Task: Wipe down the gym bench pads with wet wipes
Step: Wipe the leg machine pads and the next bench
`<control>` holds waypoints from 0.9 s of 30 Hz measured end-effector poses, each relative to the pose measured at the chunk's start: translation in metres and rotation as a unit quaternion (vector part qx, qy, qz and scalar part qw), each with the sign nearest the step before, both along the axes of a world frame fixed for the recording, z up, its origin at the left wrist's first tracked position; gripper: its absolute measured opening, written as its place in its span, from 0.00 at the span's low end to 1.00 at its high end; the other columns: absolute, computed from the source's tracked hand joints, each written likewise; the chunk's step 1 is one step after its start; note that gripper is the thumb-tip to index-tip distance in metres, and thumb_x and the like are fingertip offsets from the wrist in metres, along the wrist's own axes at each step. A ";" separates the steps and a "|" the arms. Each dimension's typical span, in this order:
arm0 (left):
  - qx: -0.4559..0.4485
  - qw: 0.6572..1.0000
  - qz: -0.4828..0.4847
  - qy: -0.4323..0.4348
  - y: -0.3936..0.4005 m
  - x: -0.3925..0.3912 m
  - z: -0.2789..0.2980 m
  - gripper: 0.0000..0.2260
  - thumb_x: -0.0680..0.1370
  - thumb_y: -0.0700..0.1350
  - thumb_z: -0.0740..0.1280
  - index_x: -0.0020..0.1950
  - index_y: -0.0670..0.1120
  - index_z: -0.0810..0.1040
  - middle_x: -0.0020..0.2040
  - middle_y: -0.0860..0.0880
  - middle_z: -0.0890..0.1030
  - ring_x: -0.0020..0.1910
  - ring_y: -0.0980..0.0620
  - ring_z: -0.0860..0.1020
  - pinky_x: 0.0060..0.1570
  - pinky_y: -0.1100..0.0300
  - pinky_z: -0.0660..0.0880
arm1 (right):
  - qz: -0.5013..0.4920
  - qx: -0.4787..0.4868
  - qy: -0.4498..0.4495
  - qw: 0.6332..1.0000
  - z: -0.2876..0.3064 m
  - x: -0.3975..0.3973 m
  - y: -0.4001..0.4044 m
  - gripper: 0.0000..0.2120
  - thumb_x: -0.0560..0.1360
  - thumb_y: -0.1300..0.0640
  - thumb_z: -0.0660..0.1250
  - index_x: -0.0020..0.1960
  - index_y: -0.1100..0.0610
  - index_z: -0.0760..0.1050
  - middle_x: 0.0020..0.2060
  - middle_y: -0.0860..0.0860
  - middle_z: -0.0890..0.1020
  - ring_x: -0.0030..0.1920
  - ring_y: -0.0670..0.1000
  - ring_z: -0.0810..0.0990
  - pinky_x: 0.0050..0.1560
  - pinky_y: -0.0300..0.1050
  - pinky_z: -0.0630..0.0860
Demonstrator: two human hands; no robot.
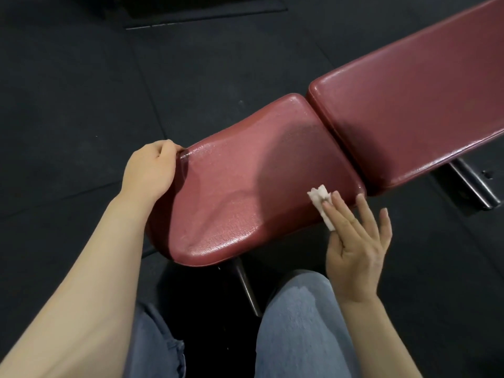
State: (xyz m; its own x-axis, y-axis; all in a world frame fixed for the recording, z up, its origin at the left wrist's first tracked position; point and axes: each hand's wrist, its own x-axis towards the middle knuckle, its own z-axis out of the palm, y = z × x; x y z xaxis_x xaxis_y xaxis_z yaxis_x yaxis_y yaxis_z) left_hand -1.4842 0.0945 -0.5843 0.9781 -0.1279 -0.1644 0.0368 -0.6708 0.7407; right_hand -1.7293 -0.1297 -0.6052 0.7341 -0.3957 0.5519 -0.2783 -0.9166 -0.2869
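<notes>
A dark red seat pad of the gym bench fills the middle, and its surface shines wet. The longer red back pad runs off to the upper right. My left hand grips the seat pad's left end, fingers curled over its edge. My right hand has straight fingers that press a folded white wet wipe against the seat pad's near right side edge. Part of the wipe is hidden under my fingers.
Black metal bench legs and a foot bar stand on the dark rubber floor. My knees in blue jeans are right in front of the seat pad. A dark mat edge lies at the top.
</notes>
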 end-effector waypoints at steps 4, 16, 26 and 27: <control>-0.013 1.000 -0.004 0.012 -0.001 0.001 0.000 0.20 0.80 0.46 0.51 0.56 0.52 0.82 0.54 0.57 0.78 0.54 0.55 0.72 0.52 0.58 0.66 | -0.037 -0.012 0.011 0.999 0.008 -0.009 -0.019 0.22 0.73 0.71 0.62 0.64 0.56 0.79 0.64 0.47 0.77 0.70 0.58 0.72 0.74 0.61 0.56; -0.060 0.995 0.004 0.080 0.009 0.010 -0.002 0.22 0.78 0.51 0.50 0.51 0.57 0.85 0.54 0.58 0.83 0.57 0.54 0.77 0.59 0.54 0.72 | 0.395 -0.047 0.105 0.911 -0.018 0.027 0.051 0.20 0.82 0.65 0.51 0.66 0.58 0.77 0.68 0.52 0.76 0.72 0.54 0.70 0.74 0.54 0.62; -0.081 0.984 -0.034 0.152 0.038 0.023 0.006 0.12 0.76 0.54 0.61 0.50 0.53 0.83 0.51 0.57 0.83 0.55 0.55 0.79 0.62 0.56 0.72 | 0.488 -0.023 0.204 0.848 0.015 0.095 0.088 0.06 0.76 0.58 0.65 0.48 0.56 0.81 0.49 0.51 0.81 0.50 0.55 0.78 0.51 0.53 0.74; -0.063 0.984 -0.038 0.161 0.045 0.024 0.005 0.12 0.76 0.54 0.61 0.50 0.53 0.83 0.51 0.57 0.83 0.55 0.55 0.80 0.63 0.55 0.72 | 0.459 -0.020 0.217 0.861 0.019 0.100 0.090 0.07 0.76 0.55 0.64 0.46 0.54 0.80 0.46 0.49 0.78 0.46 0.54 0.76 0.48 0.52 0.72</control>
